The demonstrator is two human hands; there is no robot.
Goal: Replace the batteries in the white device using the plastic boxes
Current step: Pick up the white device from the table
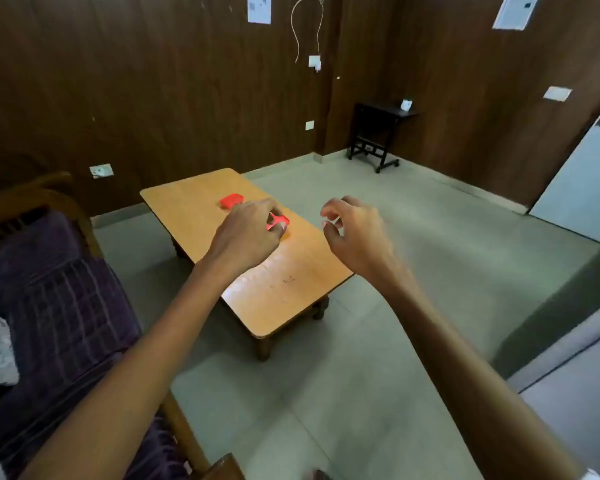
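Two red plastic boxes are on a low wooden table (pixel 278 292). One red box (pixel 231 200) lies free toward the table's far side. My left hand (pixel 248 233) is closed over the second red box (pixel 280 221), which shows only between the fingers. My right hand (pixel 355 233) hovers in the air just past the table's right edge, fingers curled and apart, with a small pale glint near the fingertips that I cannot make out. No white device is visible.
A purple-cushioned wooden sofa (pixel 59 299) stands close on the left of the table. Grey tiled floor (pixel 430 271) spreads to the right. A small dark side table (pixel 378 133) stands in the far corner, and a pale door (pixel 582 188) is at the right.
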